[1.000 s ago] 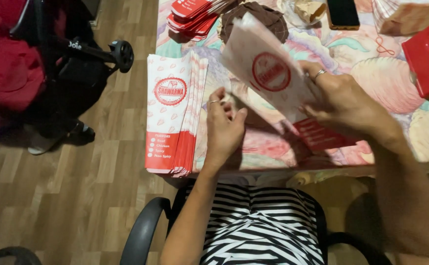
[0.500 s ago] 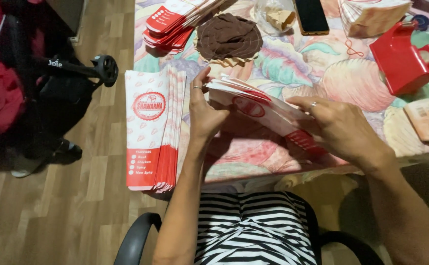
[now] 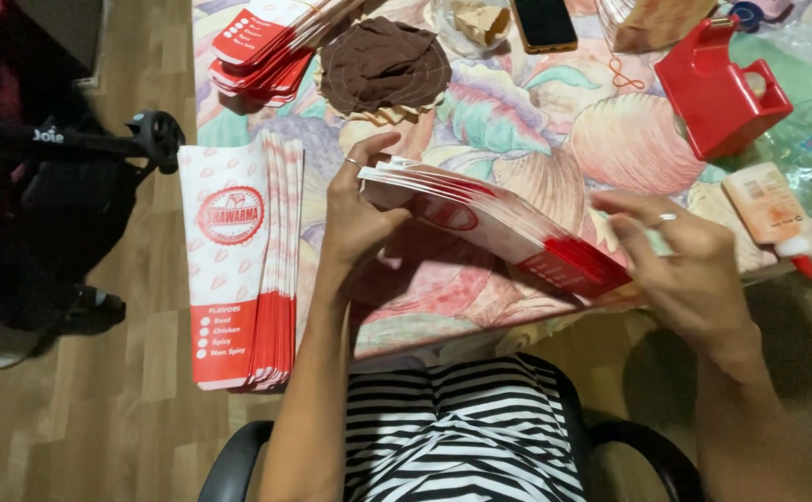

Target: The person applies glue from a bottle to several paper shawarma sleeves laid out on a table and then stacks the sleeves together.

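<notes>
The bench is crowded along its far edge: fanned red sleeves, a brown paper stack, a phone and a red tape dispenser stand close together. On the near left, a pile of flat white-and-red paper bags overhangs the edge. Between that pile and the tilted bag stack runs a narrow bare strip. An orange glue bottle blocks the right edge beside the right hand.

Matt paper bags, glossy red plastic dispenser, smooth wood-look floor, glossy tablecloth
</notes>
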